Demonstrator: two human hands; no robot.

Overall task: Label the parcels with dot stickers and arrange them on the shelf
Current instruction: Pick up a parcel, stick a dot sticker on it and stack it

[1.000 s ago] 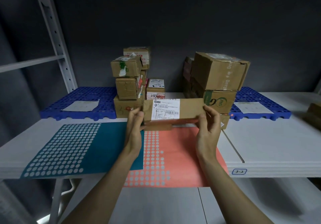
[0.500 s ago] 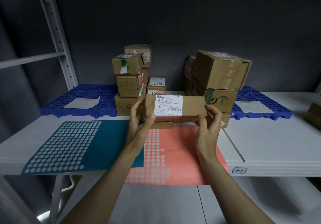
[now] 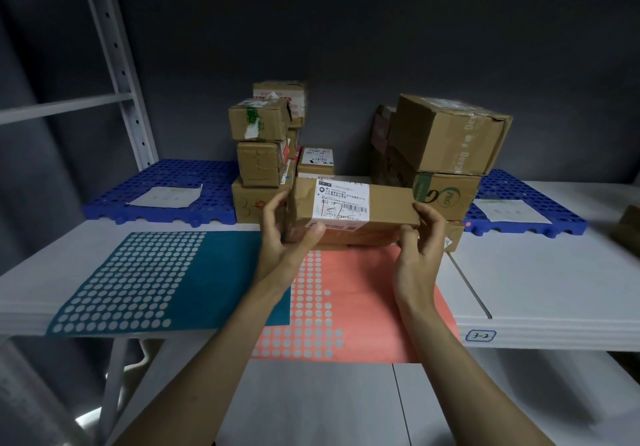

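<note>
The long parcel is held in the air above the far edge of the pink sticker sheet, just in front of the two stacks of boxes. The left hand grips its left end, thumb on the front face and fingers behind, and the right hand pinches its right end between thumb and fingers. The grip is only at the two ends, so I think the parcel could turn or slip if one hand lets go to take a sticker. The left stack is narrow and tall, and its top boxes look a little uneven; a push from the parcel or an elbow could make it fall. The right stack is close too, and the gap between the stacks is small. There is more open room on the white shelf at the right and on the blue mats at both sides. The pink sheet hangs over the front edge of the shelf, so a forearm could drag it off.
</note>
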